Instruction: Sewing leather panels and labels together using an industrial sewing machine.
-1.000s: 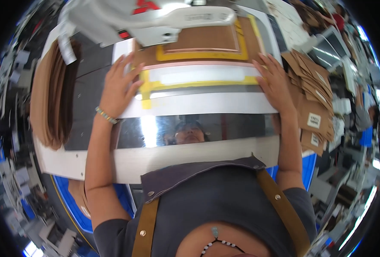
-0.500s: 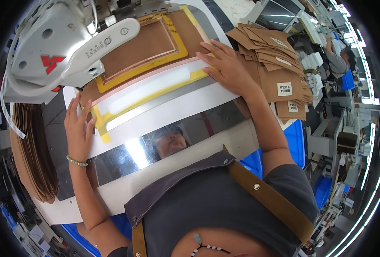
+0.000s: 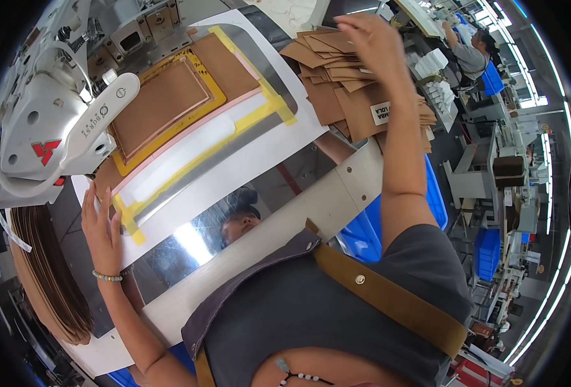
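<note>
Workshop: sewing station with a glossy white table [image 3: 247,258], rows of other benches far beyond the raised hand.
Left hand [image 3: 102,229]: flat, fingers spread, holding nothing, pressing the taped corner of the template.
Template [image 3: 189,155]: white plate edged in yellow tape, a brown leather panel [image 3: 160,106] framed just beyond the fingertips, partly hidden under the white machine head [image 3: 47,122].
Right hand [image 3: 372,42]: lifted over the stack of tan leather pieces [image 3: 350,90]; grip unclear.
Label: small white rectangle [image 3: 380,113] below that hand.
</note>
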`<state>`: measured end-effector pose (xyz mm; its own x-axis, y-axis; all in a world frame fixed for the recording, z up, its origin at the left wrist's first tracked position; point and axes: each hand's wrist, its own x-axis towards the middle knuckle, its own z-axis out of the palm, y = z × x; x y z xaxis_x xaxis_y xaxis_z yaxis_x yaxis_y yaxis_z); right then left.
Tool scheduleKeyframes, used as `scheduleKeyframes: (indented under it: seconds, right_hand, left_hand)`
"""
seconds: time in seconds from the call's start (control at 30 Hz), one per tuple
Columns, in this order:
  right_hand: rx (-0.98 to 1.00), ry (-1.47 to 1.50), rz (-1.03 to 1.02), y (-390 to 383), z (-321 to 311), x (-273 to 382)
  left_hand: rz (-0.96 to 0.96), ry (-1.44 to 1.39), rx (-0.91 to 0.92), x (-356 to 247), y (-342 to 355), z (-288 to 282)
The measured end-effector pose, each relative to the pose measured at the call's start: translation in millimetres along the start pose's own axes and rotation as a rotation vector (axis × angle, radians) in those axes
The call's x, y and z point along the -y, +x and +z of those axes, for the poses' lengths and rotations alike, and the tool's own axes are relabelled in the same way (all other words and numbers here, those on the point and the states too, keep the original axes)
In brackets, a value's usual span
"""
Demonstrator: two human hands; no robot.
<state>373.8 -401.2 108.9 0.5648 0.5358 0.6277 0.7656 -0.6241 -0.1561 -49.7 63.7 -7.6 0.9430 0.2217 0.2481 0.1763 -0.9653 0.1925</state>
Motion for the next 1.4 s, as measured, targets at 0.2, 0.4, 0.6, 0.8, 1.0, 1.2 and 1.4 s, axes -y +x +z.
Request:
scheduleKeyframes:
  seconds: [0.2,0.4,0.6,0.8,1.0,1.2,1.4]
  right_hand:
    - [0.268,-0.223,-0.055,13.4,-36.9,-88.6]
    - [0.608,-0.071,0.434,-71.7,-103.0,-27.8]
    - [0.659,-0.254,0.531,-107.6,-81.5,-3.6]
    - [0.491,0.572,0.118,-66.9,-126.9,12.5]
    - [0.517,0.907,0.208,5.0,-48.1,82.5]
    - [0.588,0.654,-0.319,76.5,114.7,178.7]
    - [0.640,0.611,-0.451,80.6,184.4,215.8]
  left_hand:
    - [0.038,-0.003,0.017,0.8,2.0,-0.7]
    - [0.054,-0.004,-0.015,3.7,1.9,-1.0]
    - [0.061,0.006,-0.005,6.7,1.8,2.7]
    - [0.056,-0.012,-0.012,3.8,1.6,0.8]
    - [0.096,-0.086,-0.060,2.4,5.7,0.2]
    - [0.089,-0.042,-0.070,-2.6,2.4,-3.2]
    - [0.030,-0.063,-0.147,-2.2,7.3,-8.2]
